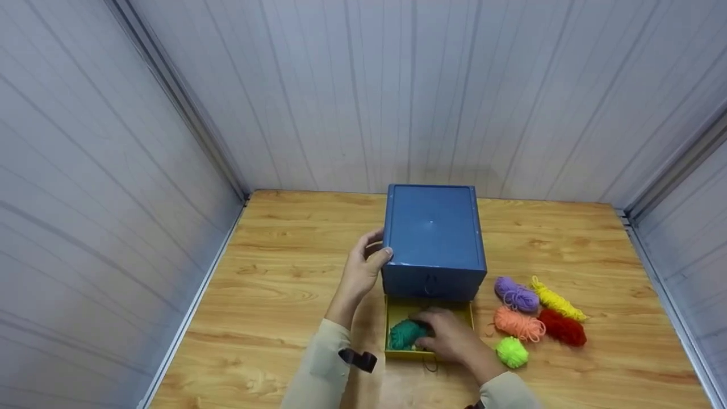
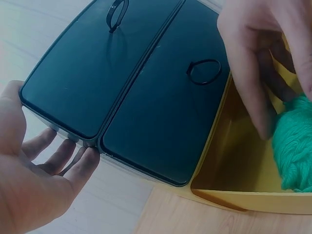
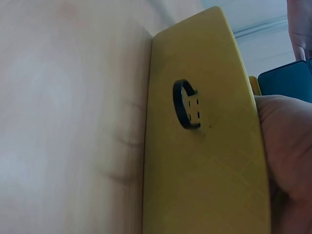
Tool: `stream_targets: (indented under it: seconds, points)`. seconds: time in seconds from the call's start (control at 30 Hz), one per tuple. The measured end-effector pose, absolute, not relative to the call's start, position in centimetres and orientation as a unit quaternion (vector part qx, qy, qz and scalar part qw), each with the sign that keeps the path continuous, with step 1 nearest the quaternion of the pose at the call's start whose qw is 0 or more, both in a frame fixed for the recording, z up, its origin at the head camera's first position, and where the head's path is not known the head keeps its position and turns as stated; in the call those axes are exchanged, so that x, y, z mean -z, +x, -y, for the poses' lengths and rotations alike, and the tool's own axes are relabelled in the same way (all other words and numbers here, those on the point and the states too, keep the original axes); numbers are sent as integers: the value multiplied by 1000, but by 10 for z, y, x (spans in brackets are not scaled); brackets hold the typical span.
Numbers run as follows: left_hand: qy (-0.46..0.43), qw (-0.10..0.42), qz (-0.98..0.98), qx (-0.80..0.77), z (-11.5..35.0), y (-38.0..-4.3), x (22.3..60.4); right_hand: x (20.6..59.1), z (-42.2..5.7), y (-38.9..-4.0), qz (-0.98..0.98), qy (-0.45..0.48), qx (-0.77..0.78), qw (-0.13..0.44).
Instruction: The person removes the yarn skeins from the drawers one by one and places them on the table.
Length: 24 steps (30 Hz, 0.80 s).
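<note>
A blue drawer box [image 1: 434, 227] stands on the wooden table, its lower yellow drawer [image 1: 400, 354] pulled out toward me. My left hand [image 1: 362, 271] touches the box's left side, thumb at the front top corner and fingertips [image 2: 90, 157] against the side wall. Inside the drawer, my right hand [image 1: 451, 336] holds a skein of green yarn [image 1: 404, 334] at its right end, with thumb and fingers around it. A black loop handle [image 3: 180, 105] shows on the drawer's front in the right wrist view, where the right fingers are hidden.
Right of the box lie skeins of purple yarn [image 1: 517, 295], yellow yarn [image 1: 556, 300], orange yarn [image 1: 518, 324], red yarn [image 1: 562, 328] and lime green yarn [image 1: 512, 352]. Pale panel walls [image 1: 341, 102] border the table [image 1: 272, 272] at the back and sides.
</note>
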<state>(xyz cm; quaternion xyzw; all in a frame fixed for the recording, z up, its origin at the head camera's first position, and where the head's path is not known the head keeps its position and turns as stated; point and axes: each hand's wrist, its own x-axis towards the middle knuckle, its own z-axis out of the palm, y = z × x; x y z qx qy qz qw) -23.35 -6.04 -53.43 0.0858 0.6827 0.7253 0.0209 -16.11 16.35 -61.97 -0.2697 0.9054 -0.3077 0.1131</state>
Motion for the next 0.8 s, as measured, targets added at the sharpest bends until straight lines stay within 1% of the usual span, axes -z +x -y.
stream_targets:
  seconds: [0.4, 0.8]
  points:
    - [87, 16, -680, -728, 59, -234, 533, 621, -163, -165, -905, -234, 320, 155]
    - [84, 21, -679, -729, 59, -234, 535, 624, -166, -166, -905, -230, 339, 110]
